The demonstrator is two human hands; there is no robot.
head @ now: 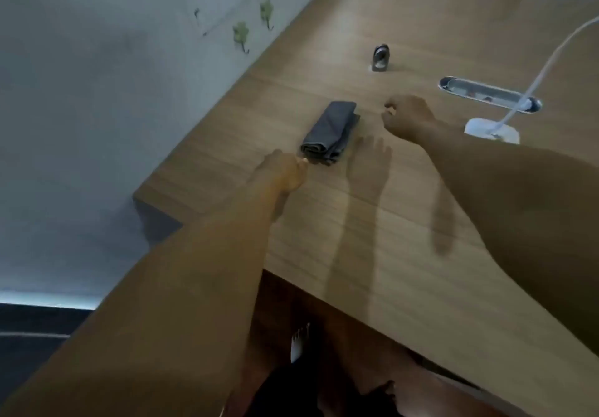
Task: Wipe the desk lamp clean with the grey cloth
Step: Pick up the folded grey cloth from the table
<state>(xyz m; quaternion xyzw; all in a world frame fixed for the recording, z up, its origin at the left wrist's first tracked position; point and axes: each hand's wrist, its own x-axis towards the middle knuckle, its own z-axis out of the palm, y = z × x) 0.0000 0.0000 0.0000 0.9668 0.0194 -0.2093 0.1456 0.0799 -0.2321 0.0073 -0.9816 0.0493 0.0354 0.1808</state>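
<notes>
Folded dark grey cloth [330, 133]: lies flat at centre frame on the light-brown wood-grain desk top [356, 222], untouched. Left hand [282, 173]: lower left of the cloth, fingers drawn loosely together and empty, fingertips just beside the cloth's near end (contact cannot be confirmed through the blur). Right hand [410, 118]: right of the cloth and apart from it, above the desk, fingers curled inward in a loose narrow curl, holding nothing visible. White desk lamp [492, 129]: rounded base at right of frame, just beyond the right wrist, its slim white neck curving up toward the upper-right edge; the head is out of frame. Oval metal cable port [489, 94]: set into the desk behind the lamp base. Small metal clip-like fitting [380, 57]: upper centre. Green wall hooks [240, 35]: upper left, on the grey wall.
</notes>
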